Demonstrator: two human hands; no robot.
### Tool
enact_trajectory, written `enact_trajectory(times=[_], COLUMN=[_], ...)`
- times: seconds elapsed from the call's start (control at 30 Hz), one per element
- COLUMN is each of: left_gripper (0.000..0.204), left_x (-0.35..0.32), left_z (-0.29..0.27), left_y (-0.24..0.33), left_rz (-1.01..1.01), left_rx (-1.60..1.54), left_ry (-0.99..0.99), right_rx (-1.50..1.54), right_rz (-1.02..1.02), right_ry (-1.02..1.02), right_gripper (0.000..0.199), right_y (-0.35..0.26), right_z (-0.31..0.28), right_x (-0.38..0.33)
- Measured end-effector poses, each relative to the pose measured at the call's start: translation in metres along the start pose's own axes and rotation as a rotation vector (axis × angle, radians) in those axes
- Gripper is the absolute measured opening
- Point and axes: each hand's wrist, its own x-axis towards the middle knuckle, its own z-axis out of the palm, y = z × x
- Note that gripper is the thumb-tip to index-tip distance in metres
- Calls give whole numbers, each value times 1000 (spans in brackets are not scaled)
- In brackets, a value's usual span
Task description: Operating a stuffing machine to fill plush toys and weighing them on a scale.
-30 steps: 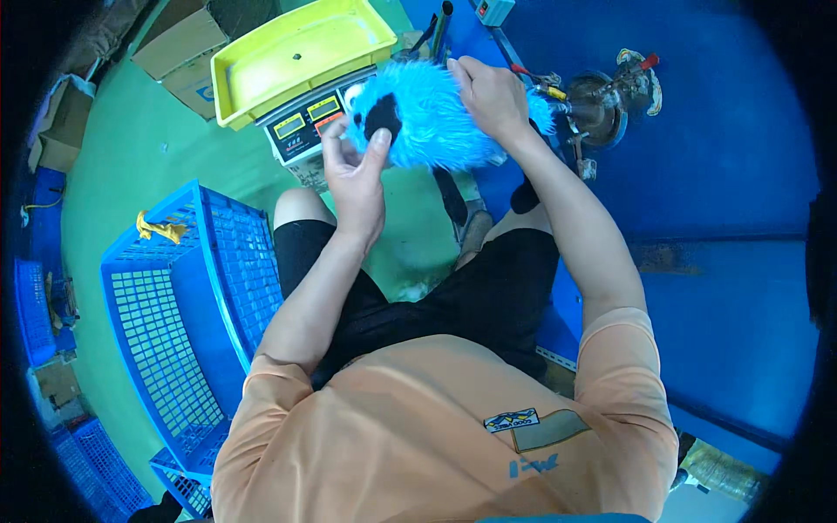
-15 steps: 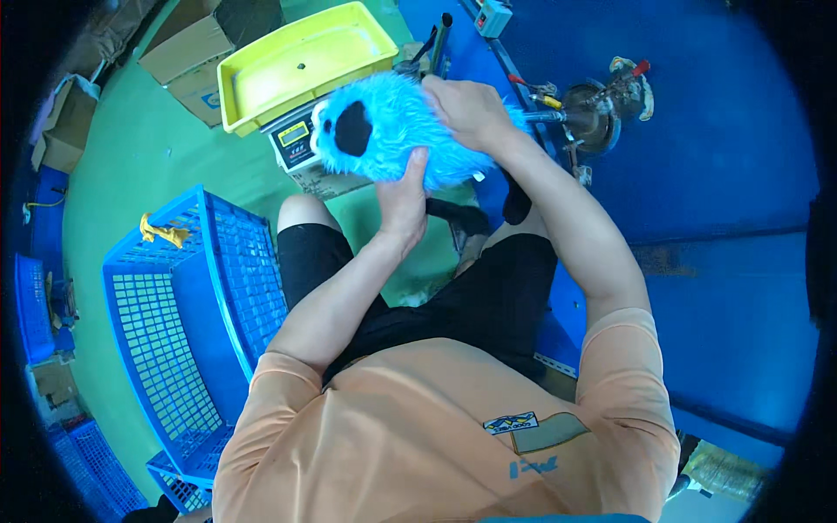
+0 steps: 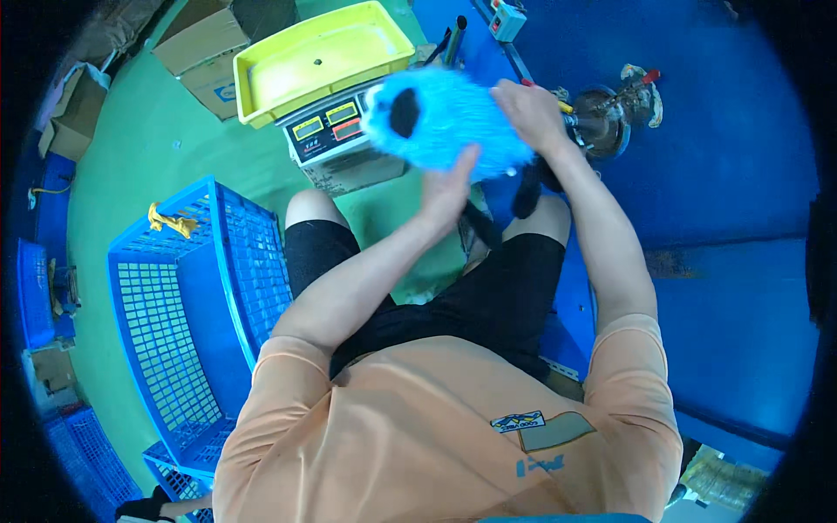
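A fluffy bright-blue plush toy (image 3: 462,118) with a black oval patch and dark dangling limbs lies between my hands, above my knees and slightly blurred. My left hand (image 3: 449,187) grips its near side, thumb on top and the other fingers hidden underneath. At its right end my right hand (image 3: 530,115) is closed over the fur. Just beyond that hand is a round metal fitting (image 3: 603,122) on the blue machine, and its connection to the toy is hidden by my hand.
A digital scale (image 3: 327,131) carries a yellow tray (image 3: 397,52) ahead. Left of my leg stands a blue plastic basket (image 3: 214,288) with a yellow cloth tied on. Cardboard boxes (image 3: 196,52) sit at the far left. A blue panel (image 3: 697,174) fills the right side. Part of another person's arm (image 3: 187,506) shows lower left.
Both hands and the plush toy have shifted right, toward the metal fitting. More of the scale's display now shows. The view has moved slightly.
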Motion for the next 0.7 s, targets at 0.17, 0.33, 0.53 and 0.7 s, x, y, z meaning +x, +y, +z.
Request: enact_trajectory(times=[0.17,0.33,0.53,0.7], left_gripper=[44,41,41,38], left_x=[2,1,0,-4], left_z=[19,-11,-16,-23], left_y=[3,-6,14,30], left_rz=[-19,-84,-83,-72], left_rx=[59,57,-33,-68], left_ry=[-21,53,89,133], right_rx=[3,20,44,87], right_rz=[52,-19,-15,-6], right_ry=[32,129,93,57], right_gripper=[39,40,40,39], right_y=[23,-9,-20,-37], right_z=[2,12,6,5], right_x=[-8,-4,3,8])
